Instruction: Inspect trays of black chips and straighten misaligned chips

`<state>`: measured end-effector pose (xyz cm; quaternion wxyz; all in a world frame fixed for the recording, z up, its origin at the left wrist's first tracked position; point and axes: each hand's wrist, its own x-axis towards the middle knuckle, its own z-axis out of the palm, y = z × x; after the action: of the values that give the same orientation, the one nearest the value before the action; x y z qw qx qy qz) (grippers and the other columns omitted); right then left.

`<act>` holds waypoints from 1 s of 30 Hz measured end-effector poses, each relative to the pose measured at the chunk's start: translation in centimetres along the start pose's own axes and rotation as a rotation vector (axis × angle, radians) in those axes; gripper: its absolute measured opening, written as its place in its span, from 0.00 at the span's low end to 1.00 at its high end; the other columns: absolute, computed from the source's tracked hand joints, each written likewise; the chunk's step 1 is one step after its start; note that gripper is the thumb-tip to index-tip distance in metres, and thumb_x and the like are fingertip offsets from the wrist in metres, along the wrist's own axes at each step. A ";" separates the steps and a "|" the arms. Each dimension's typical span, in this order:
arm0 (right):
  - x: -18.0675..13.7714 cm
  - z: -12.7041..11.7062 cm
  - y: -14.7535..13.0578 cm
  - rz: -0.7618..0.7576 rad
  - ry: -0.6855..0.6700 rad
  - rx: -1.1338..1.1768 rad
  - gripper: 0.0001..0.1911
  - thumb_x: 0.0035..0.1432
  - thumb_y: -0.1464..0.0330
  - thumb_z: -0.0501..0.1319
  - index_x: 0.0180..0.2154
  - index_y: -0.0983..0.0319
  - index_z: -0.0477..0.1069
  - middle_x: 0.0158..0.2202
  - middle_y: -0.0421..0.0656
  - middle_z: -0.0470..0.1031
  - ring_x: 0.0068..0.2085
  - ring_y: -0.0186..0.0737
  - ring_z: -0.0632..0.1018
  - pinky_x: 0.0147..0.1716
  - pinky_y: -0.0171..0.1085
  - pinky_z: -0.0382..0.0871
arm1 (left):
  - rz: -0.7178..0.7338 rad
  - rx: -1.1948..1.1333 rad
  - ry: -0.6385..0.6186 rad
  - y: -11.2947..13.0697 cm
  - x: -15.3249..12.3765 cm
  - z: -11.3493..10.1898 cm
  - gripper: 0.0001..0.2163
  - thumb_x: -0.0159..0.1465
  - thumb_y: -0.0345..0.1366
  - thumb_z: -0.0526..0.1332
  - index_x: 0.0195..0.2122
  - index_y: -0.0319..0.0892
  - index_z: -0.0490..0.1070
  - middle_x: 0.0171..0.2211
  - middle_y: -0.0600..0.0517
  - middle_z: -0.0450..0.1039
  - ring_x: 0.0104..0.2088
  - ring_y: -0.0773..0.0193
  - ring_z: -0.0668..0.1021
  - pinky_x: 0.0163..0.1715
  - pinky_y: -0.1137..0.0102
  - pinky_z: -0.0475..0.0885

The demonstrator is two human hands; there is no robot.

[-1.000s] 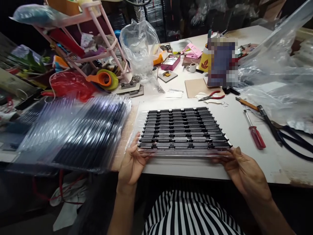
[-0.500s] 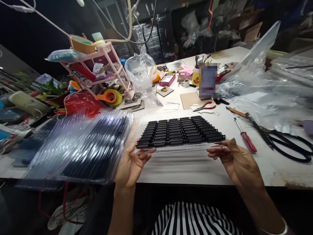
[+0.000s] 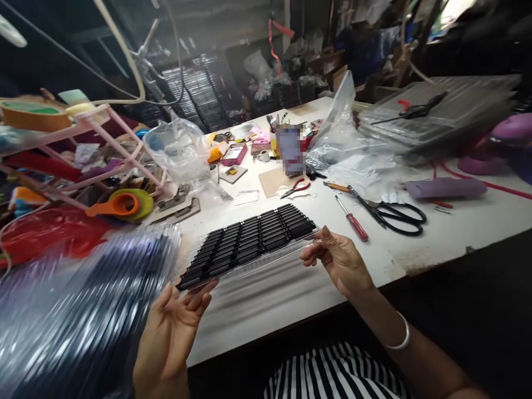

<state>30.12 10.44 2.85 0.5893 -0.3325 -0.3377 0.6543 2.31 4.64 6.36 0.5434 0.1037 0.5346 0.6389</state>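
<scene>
I hold a clear plastic tray (image 3: 249, 244) filled with rows of black toothed parts, lifted a little above the white table (image 3: 449, 233). My left hand (image 3: 174, 327) supports its near left corner, palm up with fingers under the edge. My right hand (image 3: 336, 257) pinches the near right corner between thumb and fingers. The tray tilts, its left end lower and nearer to me.
A blurred stack of similar clear trays (image 3: 78, 316) lies at my left. A red-handled screwdriver (image 3: 352, 220), black scissors (image 3: 390, 210), red pliers (image 3: 296, 188) and plastic bags (image 3: 353, 149) lie on the table beyond. A pink rack (image 3: 103, 149) stands at the left, more trays (image 3: 436, 113) at the right.
The tray has risen off the table and swung, its left end toward me. My view has turned right and up, showing more of the table's right side.
</scene>
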 end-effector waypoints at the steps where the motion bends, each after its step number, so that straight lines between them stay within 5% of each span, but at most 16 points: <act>1: 0.0 0.0 0.0 -0.001 -0.006 0.002 0.22 0.56 0.51 0.62 0.25 0.65 0.73 0.23 0.45 0.79 0.22 0.35 0.77 0.23 0.31 0.67 | -0.003 0.008 0.006 0.1 0.2 -0.1 0.15 0.66 0.30 0.46 0.45 0.38 0.71 0.39 0.40 0.79 0.37 0.51 0.82 0.26 0.66 0.78; 14: -1.3 -0.2 -0.1 0.059 -0.019 -0.019 0.24 0.60 0.50 0.56 0.26 0.64 0.68 0.22 0.45 0.77 0.22 0.35 0.76 0.24 0.33 0.64 | -0.091 0.020 -0.137 -0.1 3.5 -3.6 0.20 0.62 0.30 0.52 0.56 0.43 0.64 0.44 0.43 0.78 0.43 0.49 0.80 0.32 0.62 0.79; 17: -4.2 -0.6 1.6 0.201 -0.070 -0.070 0.24 0.63 0.53 0.52 0.26 0.66 0.68 0.24 0.49 0.78 0.23 0.36 0.77 0.24 0.33 0.65 | -0.101 -0.012 -0.035 -1.4 4.0 -4.2 0.18 0.65 0.30 0.49 0.55 0.45 0.66 0.43 0.45 0.78 0.39 0.55 0.81 0.35 0.62 0.79; 21: -7.9 -0.5 5.3 0.511 -0.261 -0.103 0.24 0.60 0.51 0.53 0.36 0.68 0.69 0.25 0.49 0.78 0.22 0.35 0.77 0.20 0.30 0.64 | 0.017 -0.060 0.101 -2.7 3.2 -3.4 0.20 0.65 0.32 0.51 0.59 0.40 0.62 0.51 0.40 0.72 0.49 0.56 0.76 0.51 0.59 0.72; 24: -9.0 -0.2 5.7 0.630 -0.448 -0.340 0.23 0.60 0.51 0.53 0.35 0.66 0.69 0.23 0.45 0.77 0.21 0.33 0.75 0.20 0.29 0.64 | 0.125 -0.064 0.146 -3.1 1.9 -2.6 0.23 0.63 0.32 0.56 0.60 0.39 0.60 0.55 0.39 0.68 0.55 0.55 0.72 0.56 0.58 0.66; 27: -7.8 -0.4 3.0 0.490 -0.641 -0.757 0.22 0.63 0.56 0.52 0.26 0.64 0.70 0.22 0.44 0.76 0.22 0.33 0.74 0.23 0.31 0.65 | 0.223 0.004 0.177 -3.9 0.5 -2.7 0.23 0.62 0.33 0.59 0.59 0.42 0.61 0.60 0.42 0.62 0.59 0.55 0.68 0.58 0.58 0.64; 30: -4.0 -1.2 -0.3 0.182 -0.540 -0.955 0.21 0.65 0.58 0.50 0.28 0.63 0.72 0.25 0.43 0.76 0.27 0.37 0.75 0.28 0.35 0.68 | 0.286 0.072 0.197 -5.9 -1.4 -3.2 0.23 0.61 0.35 0.61 0.58 0.48 0.63 0.65 0.49 0.56 0.62 0.58 0.63 0.61 0.65 0.60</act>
<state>31.63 6.53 2.59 0.2068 -0.4108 -0.7058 0.5388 4.00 0.75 0.95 0.3877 0.1351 0.5877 0.6972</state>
